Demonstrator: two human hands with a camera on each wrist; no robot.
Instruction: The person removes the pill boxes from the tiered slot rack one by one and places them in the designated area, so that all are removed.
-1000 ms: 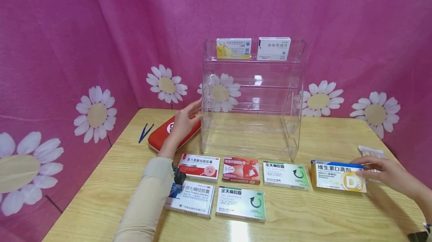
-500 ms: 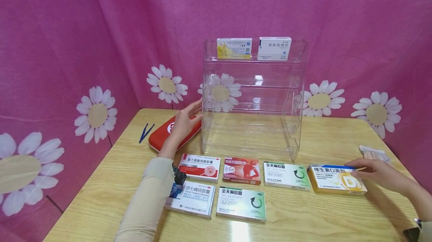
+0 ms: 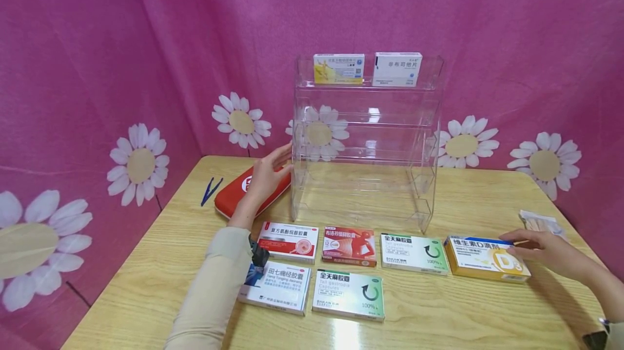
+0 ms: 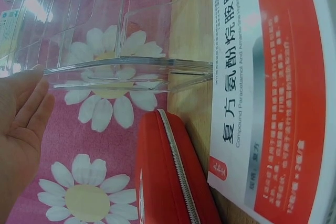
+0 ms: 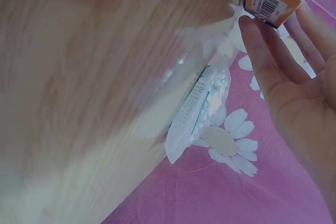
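Note:
My left hand rests against the left side of a clear acrylic tiered display rack, its fingers fairly straight; in the left wrist view its fingertips meet the rack's edge. At the right, my right hand pinches the right end of a yellow, white and blue vitamin D drops box, which lies on the table. In the right wrist view, fingers and thumb lie around the box's orange end. Two medicine boxes stand on the rack's top tier: a yellow-white one and a white one.
Medicine boxes lie before the rack: red-white, red, two green-white, and blue-white. A red zip case and blue tweezers are at left. A clear packet of swabs lies behind my right hand.
The vitamin D box has tipped back flatter and shifted slightly left, my right hand moving along with it. In the last half second it has barely moved. My left hand stays at the rack.

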